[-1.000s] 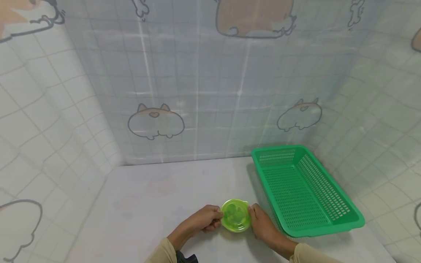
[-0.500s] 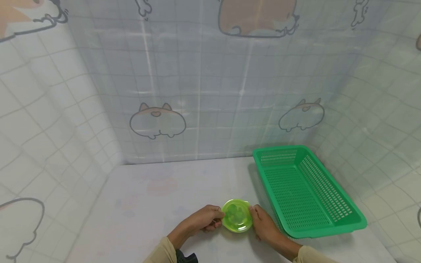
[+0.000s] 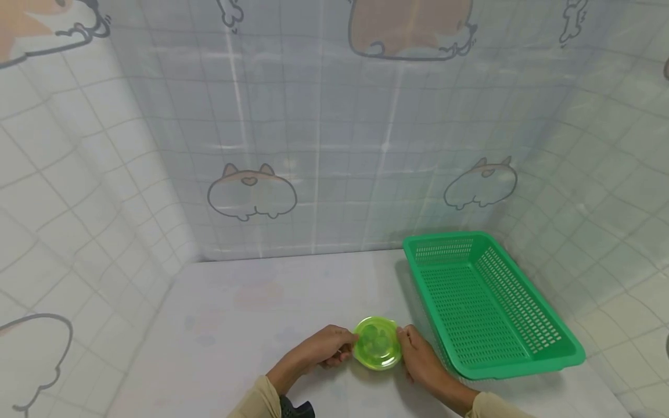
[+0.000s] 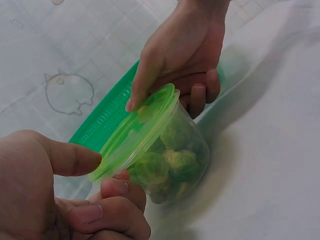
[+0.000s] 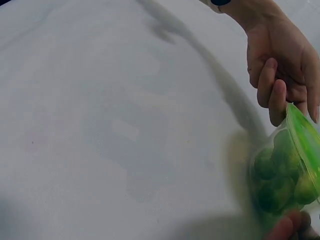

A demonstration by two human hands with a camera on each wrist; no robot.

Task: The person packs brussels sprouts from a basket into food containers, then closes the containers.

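Observation:
A round clear plastic container (image 4: 199, 142) with a translucent green lid (image 3: 376, 343) is held between both hands over the table. Through its wall in the left wrist view I see several Brussels sprouts (image 4: 182, 164). My left hand (image 3: 326, 346) pinches the lid's left edge, thumb on top and curled index finger under the rim. On the opposite side my right hand (image 3: 418, 355) grips the container, its thumb over the lid and fingers at the wall below. The lid sits on the container; whether its edge is fully pressed down I cannot tell.
A large green plastic basket (image 3: 473, 307) with slotted walls stands to the right, close to my right hand. The white table (image 3: 219, 337) is bounded by grid-patterned sheets (image 3: 334, 128) printed with cartoon dogs at the back and both sides.
Both hands keep their hold on the container and lid. The whole head view has shifted slightly, and everything appears a little farther right.

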